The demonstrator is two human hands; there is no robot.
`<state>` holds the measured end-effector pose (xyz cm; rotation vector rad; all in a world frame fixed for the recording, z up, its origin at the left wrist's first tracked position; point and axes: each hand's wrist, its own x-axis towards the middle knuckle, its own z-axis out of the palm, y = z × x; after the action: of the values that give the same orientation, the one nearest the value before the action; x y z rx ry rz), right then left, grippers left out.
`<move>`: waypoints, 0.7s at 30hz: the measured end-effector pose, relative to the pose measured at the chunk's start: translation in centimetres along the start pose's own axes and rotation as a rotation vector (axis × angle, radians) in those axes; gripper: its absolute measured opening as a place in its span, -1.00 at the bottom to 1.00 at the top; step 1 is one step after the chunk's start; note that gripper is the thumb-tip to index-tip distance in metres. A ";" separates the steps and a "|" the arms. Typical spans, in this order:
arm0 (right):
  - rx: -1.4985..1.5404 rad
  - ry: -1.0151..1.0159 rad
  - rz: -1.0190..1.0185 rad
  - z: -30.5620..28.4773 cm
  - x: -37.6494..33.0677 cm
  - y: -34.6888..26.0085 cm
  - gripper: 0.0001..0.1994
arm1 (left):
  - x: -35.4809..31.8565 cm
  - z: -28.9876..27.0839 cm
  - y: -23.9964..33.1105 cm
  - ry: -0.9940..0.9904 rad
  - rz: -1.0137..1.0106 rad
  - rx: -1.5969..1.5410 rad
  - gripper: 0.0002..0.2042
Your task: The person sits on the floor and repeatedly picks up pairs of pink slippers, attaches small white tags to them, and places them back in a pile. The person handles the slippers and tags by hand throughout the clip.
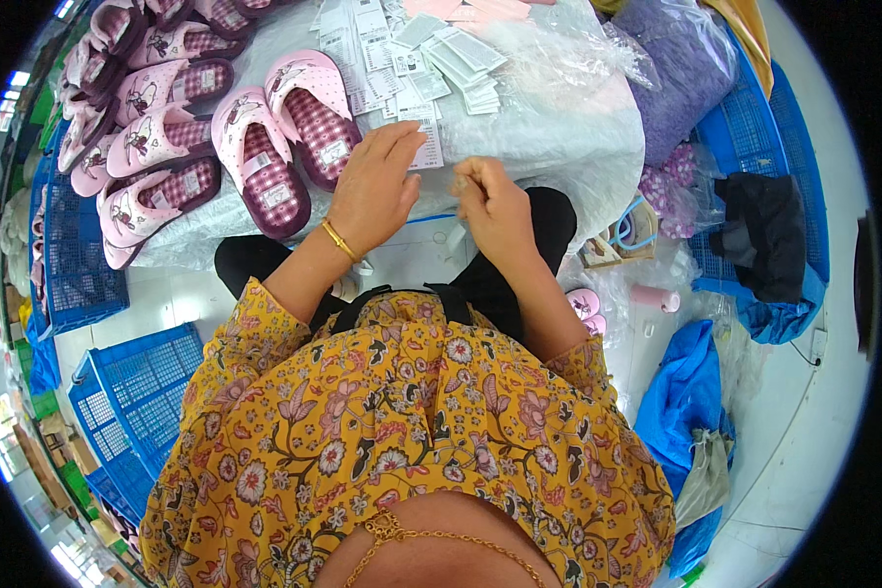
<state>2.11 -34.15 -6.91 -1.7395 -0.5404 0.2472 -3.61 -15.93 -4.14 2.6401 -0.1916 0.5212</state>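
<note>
My left hand (374,184) lies flat with fingers apart on a white paper tag (427,143) at the near edge of the plastic-covered table (559,137). My right hand (492,202) sits just right of it, fingers pinched together on something very small that I cannot make out. A pair of pink slippers with checked insoles (282,137) lies just left of my left hand. More white paper tags (431,59) are spread and stacked beyond my hands.
Several more pink slippers (137,118) are piled at the far left. Blue plastic crates (137,392) stand on the floor at left and a blue crate with dark cloth (769,230) at right. A purple bag (671,73) and blue sack (691,402) lie to the right.
</note>
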 end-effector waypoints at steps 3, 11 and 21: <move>-0.369 0.127 -0.325 1.2 1.3 2.0 -0.76 | 0.2 0.2 -0.4 -0.050 -0.008 0.036 -0.50; -0.682 0.177 -0.592 0.9 2.5 2.7 -0.75 | 0.1 0.8 -0.7 -0.065 -0.041 0.095 -0.51; -0.532 0.139 -0.712 -0.6 2.9 2.6 -0.80 | 0.0 0.8 -0.9 -0.100 -0.062 0.099 -0.52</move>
<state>5.44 -33.71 -8.94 -1.9180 -1.1518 -0.5627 -3.18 -15.48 -5.15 2.7613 -0.1165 0.3877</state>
